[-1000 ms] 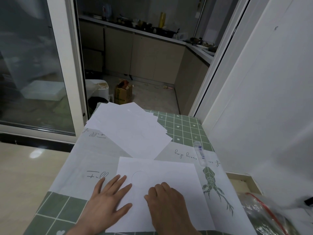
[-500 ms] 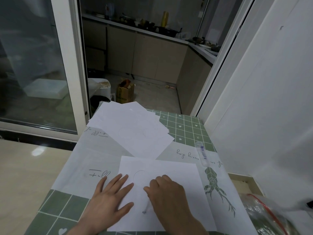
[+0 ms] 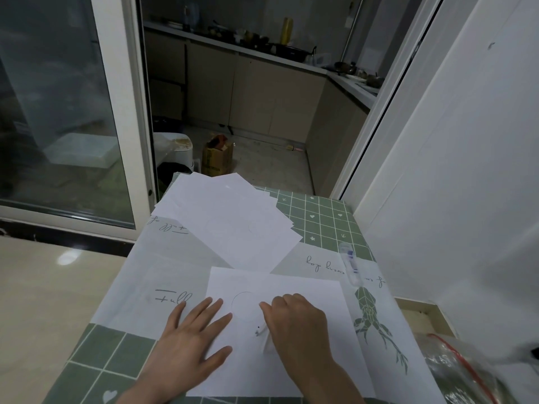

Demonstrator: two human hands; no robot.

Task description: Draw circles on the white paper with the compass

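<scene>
From the head view, your left hand [image 3: 189, 342] lies flat, fingers spread, pinning the white paper sheet [image 3: 318, 357] on the green-checked surface [image 3: 320, 217]. Your right hand [image 3: 297, 325] has its grip closed on the slim pale compass [image 3: 264, 333], a faint circle [image 3: 245, 301] just beyond. Next, probably plant its point and turn.

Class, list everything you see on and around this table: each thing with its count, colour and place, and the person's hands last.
Sheet being drawn on: one, white, near edge, faint circle on it.
Paper pile: several sheets, white, far side.
Tablecloth: one, green and white.
Clear tube: one, right side.
Plastic bag: one, clear, red-trimmed, lower right.
Compass: one, mostly hidden under right hand.
Cardboard box: one, brown, on floor.
Left hand: flat on sheet.
Right hand: on compass.
</scene>
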